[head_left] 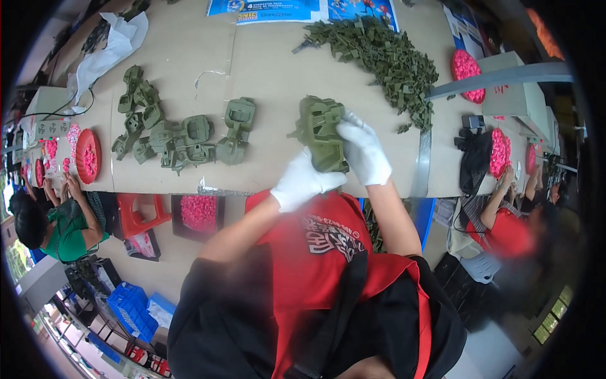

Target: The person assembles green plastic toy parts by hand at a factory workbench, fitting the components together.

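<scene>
An olive-green moulded plastic toy vehicle part (320,123) is held above the table near its front edge. My left hand (306,180), in a white glove, grips its lower end, with the thumb along the near edge. My right hand (366,148), also gloved in white, is closed on its right side; some fingertips are hidden by the part. Left of my hands lie several similar green parts: one (238,129) stands apart, and others (183,142) are grouped farther left. A large heap of small green plastic pieces (385,60) lies at the far right.
Blue printed sheets (265,9) lie at the table's far edge, and a crumpled white bag (117,47) is at the far left. A grey metal bar (499,80) crosses at right. Red trays (88,156) of pink pieces stand to either side, where other people work.
</scene>
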`<state>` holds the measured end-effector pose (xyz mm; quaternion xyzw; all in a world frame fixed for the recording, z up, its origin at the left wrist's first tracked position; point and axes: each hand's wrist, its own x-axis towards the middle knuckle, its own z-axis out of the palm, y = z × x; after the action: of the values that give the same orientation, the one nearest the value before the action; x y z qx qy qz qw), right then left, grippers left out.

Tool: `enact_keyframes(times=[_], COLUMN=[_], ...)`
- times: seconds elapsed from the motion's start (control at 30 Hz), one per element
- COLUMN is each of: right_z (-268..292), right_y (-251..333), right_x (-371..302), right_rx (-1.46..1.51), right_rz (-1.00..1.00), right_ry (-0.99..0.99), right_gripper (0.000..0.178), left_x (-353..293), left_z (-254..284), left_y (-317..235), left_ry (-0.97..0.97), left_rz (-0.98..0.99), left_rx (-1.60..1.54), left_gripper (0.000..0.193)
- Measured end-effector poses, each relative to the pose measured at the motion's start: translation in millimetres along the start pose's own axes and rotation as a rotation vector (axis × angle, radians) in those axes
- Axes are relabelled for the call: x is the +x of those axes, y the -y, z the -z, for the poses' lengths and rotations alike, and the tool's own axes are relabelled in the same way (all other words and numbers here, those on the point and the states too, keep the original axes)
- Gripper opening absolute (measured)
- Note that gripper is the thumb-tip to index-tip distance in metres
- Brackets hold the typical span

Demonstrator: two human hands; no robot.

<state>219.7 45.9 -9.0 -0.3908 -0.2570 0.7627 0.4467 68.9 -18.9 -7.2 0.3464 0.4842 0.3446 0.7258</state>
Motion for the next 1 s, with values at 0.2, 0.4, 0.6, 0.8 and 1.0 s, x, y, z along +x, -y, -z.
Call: enact_keyframes(times=[0.2,0.4,0.6,0.8,1.0], right_z=[-52,-70,-60,-65,-22], right_y=[73,45,24,-20,-110], right_x=[-3,-6,50,132,243], right_rx=[-1.024,-0.98,-0.591,-0.076,-1.189], right_rz=[-0.042,0.094,0.119,0.04,0.267], right_ry=[0.362,0.145,-0.042,0.091,-0.305], right_gripper=[0.074,0.037,0.02,0.06,0.055], left_x=[-27,-29,-24,23,104], left_z=[28,62,137,214,324], left_y=[-68,-72,-53,-78,-126], left_ry=[0.011,0.169,-0.101,-0.221,-0.52], left_rz=[0.182,0.059,-0.227,-0.271,-0.707], left_rx=[0.952,1.078,0.466,0.656,0.739], left_gripper=[0.077,0.076,0.092,0.069,0.049])
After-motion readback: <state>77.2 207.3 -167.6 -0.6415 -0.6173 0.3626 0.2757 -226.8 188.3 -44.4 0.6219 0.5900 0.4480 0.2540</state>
